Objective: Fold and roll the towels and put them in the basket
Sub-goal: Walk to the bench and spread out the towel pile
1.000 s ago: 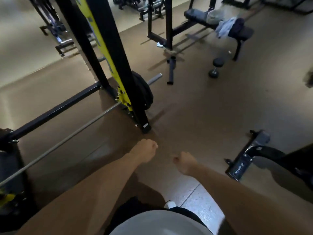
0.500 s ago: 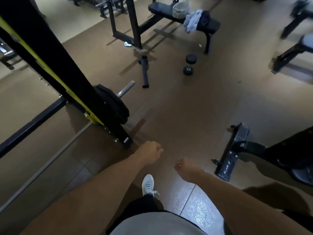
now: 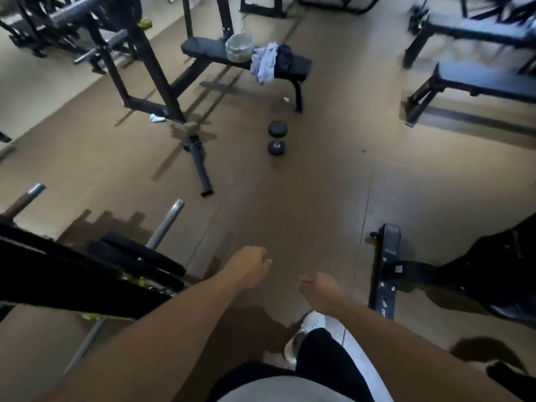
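Note:
Far ahead, a black flat bench [image 3: 203,51] carries a pale round basket [image 3: 239,47]. Beside the basket lie a light grey towel [image 3: 262,65], draped over the bench edge, and a dark towel [image 3: 284,57]. My left hand [image 3: 250,266] and my right hand [image 3: 320,288] hang low in front of me over the brown floor, far from the bench. The fingers of both hands are loosely curled and hold nothing. My white shoe [image 3: 311,322] shows below them.
A black dumbbell [image 3: 277,137] lies on the floor between me and the bench. A rack with weight plates and a bar [image 3: 136,259] stands close on my left, and a machine base [image 3: 387,271] close on my right. Other benches [image 3: 478,79] stand at the far right.
The view has moved forward and swung right: the yellow-striped rack post has slipped out to the left and the bench with the basket is nearer. Both hands stay empty.

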### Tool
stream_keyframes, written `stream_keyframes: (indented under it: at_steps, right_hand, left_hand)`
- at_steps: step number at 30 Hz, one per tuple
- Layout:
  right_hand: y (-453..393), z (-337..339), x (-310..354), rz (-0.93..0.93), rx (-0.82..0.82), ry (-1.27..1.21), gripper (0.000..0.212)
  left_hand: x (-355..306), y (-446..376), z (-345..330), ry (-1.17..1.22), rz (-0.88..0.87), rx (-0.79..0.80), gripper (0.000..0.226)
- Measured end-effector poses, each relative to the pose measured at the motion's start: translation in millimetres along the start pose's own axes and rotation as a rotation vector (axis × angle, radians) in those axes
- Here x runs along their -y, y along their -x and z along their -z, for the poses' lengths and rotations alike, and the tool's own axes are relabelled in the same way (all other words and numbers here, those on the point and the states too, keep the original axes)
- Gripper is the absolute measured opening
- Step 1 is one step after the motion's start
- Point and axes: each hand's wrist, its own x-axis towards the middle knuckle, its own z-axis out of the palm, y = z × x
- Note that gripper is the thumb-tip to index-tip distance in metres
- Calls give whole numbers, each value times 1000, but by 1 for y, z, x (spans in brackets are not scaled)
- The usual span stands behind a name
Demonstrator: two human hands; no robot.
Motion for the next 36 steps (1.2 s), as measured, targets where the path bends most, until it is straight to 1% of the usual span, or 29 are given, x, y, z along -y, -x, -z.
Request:
stream_keyframes:
  at_steps: [1,2,4,5,8,10,14,16,20,23,26,30,33,36]
  right_hand:
    - [-10,13,-2,-11,-7,8,29]
    - [-23,27,-5,-16,-3,36,28]
    - [-54,60,-16,9,-4,123,19]
    - [-70,81,-21,14,-4,137,21]
    - [-113,148,-35,125,15,229,43]
    - [-136,190,-43,161,24,272,50]
    - [-181,246,-49,112,-37,214,38]
    - [-200,262,-47,122,-2,203,37]
    - [-245,290,-38,194,65,260,35]
    - [-290,317,-28,151,95,281,36]
    - [-333,353,-12,157,111,297,40]
    - [-387,404,4,64,74,235,39]
    - [-424,441,13,29,43,174,38]
    - [-459,475,24,-16,-6,54,38]
  left_hand:
    - [-7,-18,7,7,-3,6,46]
    - [-15,-35,15,10,-4,-1,46]
    - [-32,-72,30,19,11,-31,45]
    - [-42,-91,39,27,24,-41,44]
    - [-75,-147,71,86,55,-66,47]
    - [-94,-185,92,108,55,-103,47]
    - [-121,-243,126,112,36,-142,45]
    - [-127,-266,139,92,30,-131,42]
    - [-121,-322,162,66,45,-81,39]
    - [-109,-372,183,66,75,-38,39]
    - [-94,-425,206,103,53,-55,35]
    - [-76,-493,247,117,46,-30,32]
    - [-71,-536,284,106,52,4,30]
    - [-75,-575,314,121,34,18,30]
